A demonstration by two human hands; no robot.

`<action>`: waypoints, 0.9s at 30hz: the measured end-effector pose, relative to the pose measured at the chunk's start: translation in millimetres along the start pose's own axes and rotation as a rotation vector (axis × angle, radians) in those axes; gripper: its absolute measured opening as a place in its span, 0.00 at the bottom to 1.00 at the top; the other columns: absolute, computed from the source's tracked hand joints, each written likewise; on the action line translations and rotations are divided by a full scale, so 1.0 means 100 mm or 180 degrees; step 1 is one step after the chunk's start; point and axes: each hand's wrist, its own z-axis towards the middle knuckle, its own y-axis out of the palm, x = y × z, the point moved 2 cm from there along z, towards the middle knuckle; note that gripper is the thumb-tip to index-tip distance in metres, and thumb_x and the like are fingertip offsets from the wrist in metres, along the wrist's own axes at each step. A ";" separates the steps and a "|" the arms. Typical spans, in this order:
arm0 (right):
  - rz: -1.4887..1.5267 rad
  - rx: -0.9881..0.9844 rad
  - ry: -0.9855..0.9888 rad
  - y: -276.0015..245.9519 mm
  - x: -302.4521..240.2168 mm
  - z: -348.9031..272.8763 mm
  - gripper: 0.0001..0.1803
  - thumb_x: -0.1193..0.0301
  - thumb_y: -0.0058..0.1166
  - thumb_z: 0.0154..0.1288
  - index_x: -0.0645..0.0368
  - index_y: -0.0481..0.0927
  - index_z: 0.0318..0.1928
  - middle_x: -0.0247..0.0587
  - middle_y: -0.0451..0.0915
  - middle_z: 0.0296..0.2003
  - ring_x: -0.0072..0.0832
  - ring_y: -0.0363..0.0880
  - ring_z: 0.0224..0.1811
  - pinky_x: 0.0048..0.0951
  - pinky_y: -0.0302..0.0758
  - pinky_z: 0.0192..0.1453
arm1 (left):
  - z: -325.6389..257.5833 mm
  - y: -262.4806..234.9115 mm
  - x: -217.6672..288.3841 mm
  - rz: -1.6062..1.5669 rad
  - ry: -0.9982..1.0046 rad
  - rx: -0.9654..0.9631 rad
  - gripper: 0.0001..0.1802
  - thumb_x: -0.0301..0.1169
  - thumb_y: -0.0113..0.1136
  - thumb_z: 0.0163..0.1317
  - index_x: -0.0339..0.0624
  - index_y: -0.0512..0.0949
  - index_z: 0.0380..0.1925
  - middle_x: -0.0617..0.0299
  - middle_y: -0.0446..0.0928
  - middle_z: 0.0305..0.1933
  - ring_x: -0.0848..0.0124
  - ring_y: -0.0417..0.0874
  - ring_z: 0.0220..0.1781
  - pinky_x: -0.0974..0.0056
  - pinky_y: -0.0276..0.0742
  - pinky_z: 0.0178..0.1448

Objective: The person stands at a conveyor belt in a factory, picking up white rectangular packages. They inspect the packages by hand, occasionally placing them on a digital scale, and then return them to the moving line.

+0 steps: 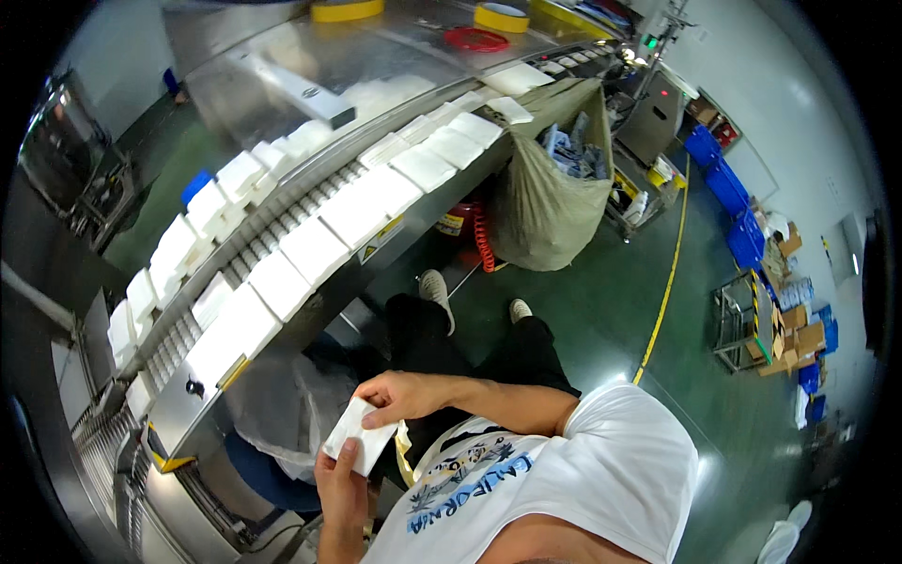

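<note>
Both hands hold a small white flat packet (362, 437) in front of my chest. My left hand (340, 484) comes up from the lower edge and grips its lower end, thumb on top. My right hand (402, 395) reaches in from the right and pinches its upper edge. Just above the hands runs a long steel conveyor line (376, 246) carrying several white packets (312, 246) in rows. My dark trousers and light shoes (435, 287) show below the line.
A large grey-green sack (545, 202) full of scraps hangs at the line's end. A clear plastic bag (277, 404) hangs under the conveyor by my hands. Yellow tape rolls (501, 16) lie on the steel top. Blue crates (728, 183), cardboard boxes (799, 334) and a yellow floor line (669, 273) are to the right.
</note>
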 end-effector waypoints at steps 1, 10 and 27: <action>-0.0102 0.0026 0.0008 0.01 -0.04 0.01 0.19 0.70 0.64 0.75 0.68 0.78 0.59 0.39 0.87 0.46 0.19 0.83 0.46 0.24 0.81 0.51 | -0.04 0.05 0.04 0.0093 -0.0004 0.0153 0.21 0.27 0.68 0.71 0.32 0.75 0.60 0.52 0.83 0.59 0.65 0.86 0.58 0.58 0.80 0.65; -0.0055 0.0142 -0.0162 0.03 -0.04 -0.11 0.24 0.64 0.62 0.78 0.69 0.76 0.63 0.42 0.86 0.48 0.22 0.85 0.45 0.28 0.85 0.47 | -0.06 0.21 0.08 0.0594 0.0687 -0.0022 0.14 0.28 0.66 0.72 0.35 0.75 0.52 0.56 0.83 0.49 0.69 0.85 0.48 0.63 0.79 0.56; -0.3665 0.1606 0.1829 -2.63 3.20 -1.03 0.19 0.60 0.47 0.78 0.60 0.86 0.51 0.42 0.91 0.44 0.42 0.88 0.48 0.46 0.82 0.52 | 0.03 0.36 0.15 0.2858 0.1597 -0.0282 0.14 0.33 0.72 0.68 0.37 0.76 0.41 0.61 0.80 0.35 0.77 0.79 0.36 0.68 0.76 0.42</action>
